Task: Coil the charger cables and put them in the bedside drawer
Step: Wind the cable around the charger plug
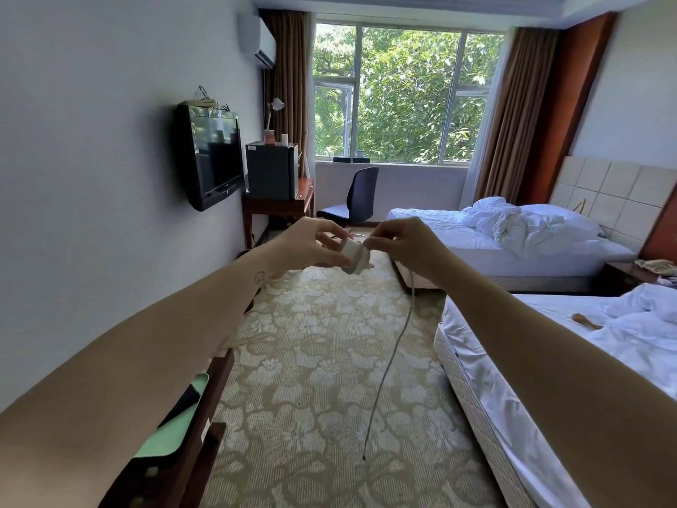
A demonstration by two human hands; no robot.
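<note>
A dark wooden shelf (216,390) juts from the left wall toward the carpet (311,361), partly hidden by the left forearm. The left hand (307,243) holds a white charger (353,258) in mid-air above the carpet, fingers curled round its body. The right hand (406,247) meets the charger's right side, its fingers pinched together on the cable (394,346) where it leaves the block; the contact itself is hard to make out. The cable hangs free, and I cannot tell whether its tip touches the carpet. An open strip of carpet runs between the wall and the near bed (513,397), whose edge lies near the cable. That bed partly hides the nightstand (622,276).
</note>
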